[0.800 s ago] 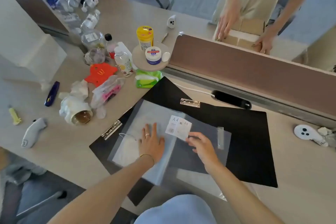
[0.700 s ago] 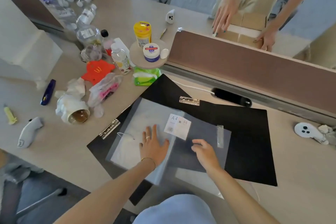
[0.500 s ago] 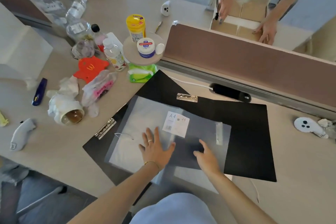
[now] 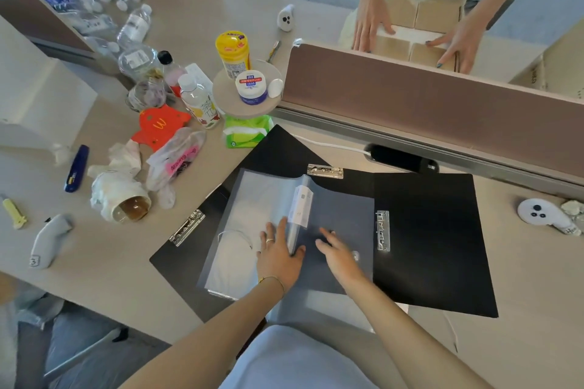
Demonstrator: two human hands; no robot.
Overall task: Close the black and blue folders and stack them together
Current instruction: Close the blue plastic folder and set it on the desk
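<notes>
Left hand (image 4: 278, 254) lay flat and open on the blue folder (image 4: 252, 224), thumb at the spine; right hand (image 4: 339, 254) pressed open-palmed on its right leaf, gripping nothing. Blue folder sat spread open on the open black folder (image 4: 426, 246), both on the tabletop (image 4: 110, 278). Step looked like closing the blue one: next move probably needs one leaf lifted by its outer edge and swung over the spine.

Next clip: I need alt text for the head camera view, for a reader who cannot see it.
A person's left hand and right hand press flat on a translucent blue folder lying open on an open black folder on a desk. Bottles, wrappers and a yellow-lidded jar clutter the desk's left side.
</notes>
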